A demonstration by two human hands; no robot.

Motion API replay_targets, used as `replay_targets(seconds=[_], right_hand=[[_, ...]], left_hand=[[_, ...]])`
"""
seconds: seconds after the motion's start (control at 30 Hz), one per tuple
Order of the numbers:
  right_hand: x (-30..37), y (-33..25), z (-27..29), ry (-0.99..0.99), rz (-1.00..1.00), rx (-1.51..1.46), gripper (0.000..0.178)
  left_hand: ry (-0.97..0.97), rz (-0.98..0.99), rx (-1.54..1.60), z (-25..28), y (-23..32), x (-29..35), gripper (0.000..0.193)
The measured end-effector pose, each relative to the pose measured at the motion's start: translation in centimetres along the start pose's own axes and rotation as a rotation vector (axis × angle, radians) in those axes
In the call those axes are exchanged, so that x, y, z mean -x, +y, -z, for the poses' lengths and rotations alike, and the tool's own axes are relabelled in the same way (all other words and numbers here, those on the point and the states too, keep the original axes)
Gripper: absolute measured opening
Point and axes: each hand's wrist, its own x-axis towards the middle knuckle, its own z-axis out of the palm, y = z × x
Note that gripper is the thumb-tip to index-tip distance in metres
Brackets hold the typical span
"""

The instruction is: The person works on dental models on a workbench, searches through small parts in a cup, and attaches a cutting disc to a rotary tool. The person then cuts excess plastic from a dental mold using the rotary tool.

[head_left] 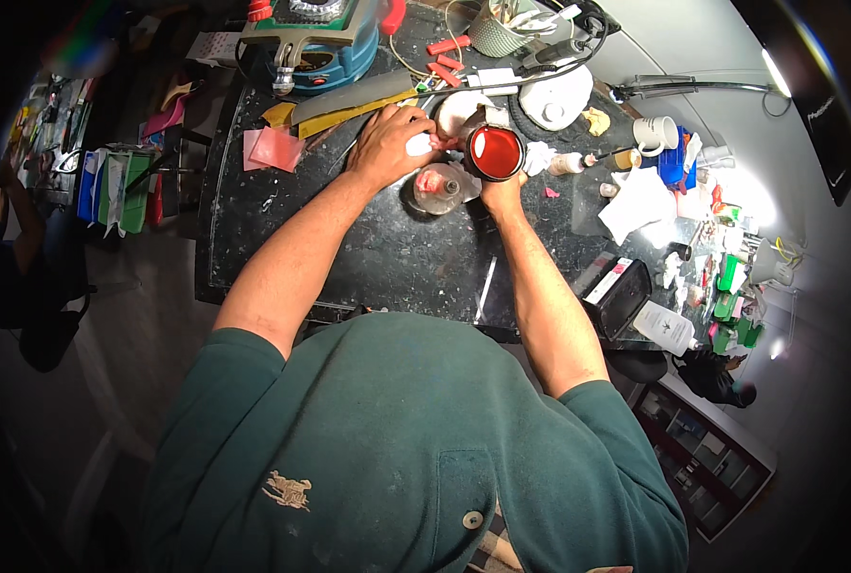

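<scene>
Gripping dark-rimmed cup [495,153], red inside, with right hand [504,194] at counter [368,263].
Left hand [387,148] curled at small white wad [419,145], grip unclear; clear rounded bottle [433,194] nearer the body, between forearms; pink sheets [276,149] to the left, white mug [651,134] well right.

Deep red fills the inside of the black-rimmed round vessel [477,173]; the flask [435,191] to its left is clear, tinged pinkish red. The table [368,258] is black, flecked with pale marks. At left, 2 sheets [277,150] are pink; the strip [354,115] beyond them is yellow. On the far side, the machine base [349,65] is blue and short pieces [447,45] are red. At right, the mug [651,133] is white, the box [672,170] blue. Nearest, the shirt [378,411] is dark green, its emblem [290,490] tan, its button [472,519] cream.
</scene>
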Motion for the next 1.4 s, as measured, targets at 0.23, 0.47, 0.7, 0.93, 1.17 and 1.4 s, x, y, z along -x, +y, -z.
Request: replay_targets(seconds=[0.23, 0.47, 0.7, 0.93, 1.17, 1.4], right_hand=[[0.0, -0.9, 0.5, 0.015, -0.028, -0.025, 0.038], [-0.2, -2.8, 1.6, -0.094, -0.141, -0.058, 0.033], [1.1, -3.7, 3.1, -0.077, -0.226, -0.144, 0.029], [3.2, -3.3, 4.3, -0.075, -0.175, -0.167, 0.024], [5.9, -4.2, 5.3, -0.026, -0.098, -0.266, 0.025], [9.2, -8.0, 6.0, -0.01, 0.08, -0.054, 0.037]], left_hand=[[-0.015, 0.006, -0.01, 0.3, 0.6, -0.3, 0.041], [-0.005, 0.006, 0.011, 0.5, 0.7, -0.1, 0.035], [-0.008, -0.057, -0.029, 0.5, 0.5, 0.1, 0.039], [0.104, 0.011, 0.315, 0.8, -0.9, 0.7, 0.025], [0.104, -0.129, 0.119, 2.5, -1.2, 3.5, 0.029], [-0.008, -0.068, 0.082, 1.1, 3.3, 8.3, 0.067]])
